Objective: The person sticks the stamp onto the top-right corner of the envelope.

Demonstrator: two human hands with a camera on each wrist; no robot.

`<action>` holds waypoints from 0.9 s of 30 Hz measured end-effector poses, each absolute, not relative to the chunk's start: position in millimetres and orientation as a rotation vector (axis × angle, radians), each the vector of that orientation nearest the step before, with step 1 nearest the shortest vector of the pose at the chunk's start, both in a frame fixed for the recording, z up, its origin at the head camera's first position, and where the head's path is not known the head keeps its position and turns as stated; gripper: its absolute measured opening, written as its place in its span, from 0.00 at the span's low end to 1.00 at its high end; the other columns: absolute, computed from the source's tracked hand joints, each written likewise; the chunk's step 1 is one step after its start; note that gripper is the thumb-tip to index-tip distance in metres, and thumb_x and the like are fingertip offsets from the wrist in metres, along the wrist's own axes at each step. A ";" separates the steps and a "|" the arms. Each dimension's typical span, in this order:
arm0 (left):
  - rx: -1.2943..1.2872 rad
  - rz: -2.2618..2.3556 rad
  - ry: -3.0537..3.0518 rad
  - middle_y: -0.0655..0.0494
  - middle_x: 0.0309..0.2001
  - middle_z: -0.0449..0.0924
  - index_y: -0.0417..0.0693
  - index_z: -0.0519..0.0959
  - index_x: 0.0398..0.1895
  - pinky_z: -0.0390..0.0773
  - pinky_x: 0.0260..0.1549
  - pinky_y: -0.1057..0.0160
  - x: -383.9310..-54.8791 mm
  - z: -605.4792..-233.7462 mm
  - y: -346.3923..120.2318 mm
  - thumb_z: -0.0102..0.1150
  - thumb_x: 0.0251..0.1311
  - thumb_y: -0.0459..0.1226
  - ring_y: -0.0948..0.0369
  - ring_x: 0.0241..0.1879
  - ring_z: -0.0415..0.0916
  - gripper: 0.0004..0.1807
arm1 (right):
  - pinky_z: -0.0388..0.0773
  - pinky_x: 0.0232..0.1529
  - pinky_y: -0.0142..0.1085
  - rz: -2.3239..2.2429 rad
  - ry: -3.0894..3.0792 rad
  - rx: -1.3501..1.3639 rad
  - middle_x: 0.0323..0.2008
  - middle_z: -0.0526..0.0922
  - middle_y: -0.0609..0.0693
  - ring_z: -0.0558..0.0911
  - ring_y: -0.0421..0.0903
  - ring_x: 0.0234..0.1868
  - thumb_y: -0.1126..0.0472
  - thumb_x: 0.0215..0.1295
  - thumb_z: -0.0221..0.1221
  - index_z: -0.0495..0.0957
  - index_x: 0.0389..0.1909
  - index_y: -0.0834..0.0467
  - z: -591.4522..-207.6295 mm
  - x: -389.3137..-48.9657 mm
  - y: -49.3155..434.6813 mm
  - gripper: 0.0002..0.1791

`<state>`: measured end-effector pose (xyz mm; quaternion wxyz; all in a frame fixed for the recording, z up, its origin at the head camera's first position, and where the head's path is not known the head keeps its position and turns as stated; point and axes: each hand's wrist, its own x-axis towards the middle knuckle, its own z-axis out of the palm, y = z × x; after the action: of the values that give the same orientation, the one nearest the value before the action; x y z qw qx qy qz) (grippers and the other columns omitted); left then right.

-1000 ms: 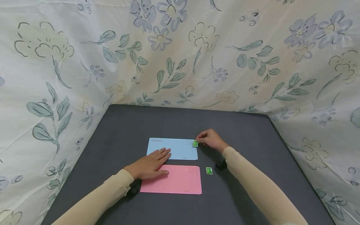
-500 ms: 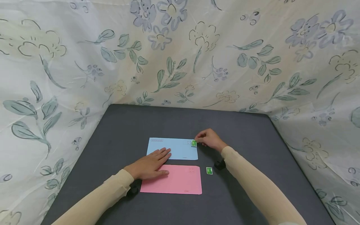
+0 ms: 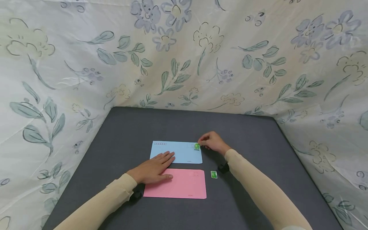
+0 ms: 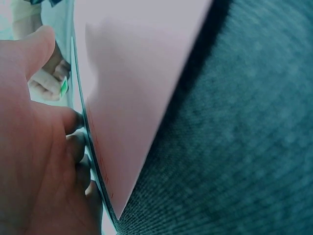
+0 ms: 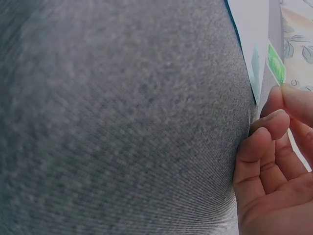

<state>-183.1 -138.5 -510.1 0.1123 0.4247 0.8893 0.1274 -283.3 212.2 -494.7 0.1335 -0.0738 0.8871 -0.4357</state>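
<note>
A green postage stamp with a white border is pinched by one corner between thumb and forefinger of my right hand. It hovers at the upper right corner of a light blue envelope; in the right wrist view the stamp stands tilted, apart from the paper. My left hand lies with fingers spread, fingertips on the blue envelope and thumb over a pink envelope in front of it. The left wrist view shows the palm side of the left hand beside the pink envelope.
A second green stamp lies on the dark grey table, right of the pink envelope. Floral cloth hangs behind the table and along both sides.
My right hand has shifted slightly left with the stamp, which now lies over the blue envelope's corner instead of overhanging its right edge. The left hand stays put.
</note>
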 end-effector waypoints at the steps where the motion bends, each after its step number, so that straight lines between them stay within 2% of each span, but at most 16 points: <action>1: 1.247 0.373 2.610 0.48 0.88 0.46 0.43 0.53 0.89 0.48 0.82 0.47 -183.2 -510.6 -138.6 0.46 0.80 0.65 0.48 0.86 0.43 0.48 | 0.78 0.33 0.38 -1.263 2.571 -0.210 0.37 0.88 0.51 0.79 0.47 0.31 0.63 0.75 0.68 0.92 0.43 0.59 -494.6 -283.1 211.8 0.06; 27: 1.237 0.384 2.603 0.48 0.88 0.47 0.43 0.54 0.88 0.48 0.82 0.46 -183.4 -508.0 -138.1 0.46 0.79 0.65 0.48 0.86 0.43 0.48 | 0.79 0.35 0.37 -1.257 2.570 -0.218 0.38 0.87 0.50 0.80 0.48 0.33 0.61 0.74 0.70 0.93 0.42 0.56 -495.3 -287.5 203.6 0.04</action>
<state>-183.4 -138.1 -508.0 0.1166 0.4226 0.8892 0.1311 -287.5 203.6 -495.3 0.1360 -0.0754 0.8874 -0.4339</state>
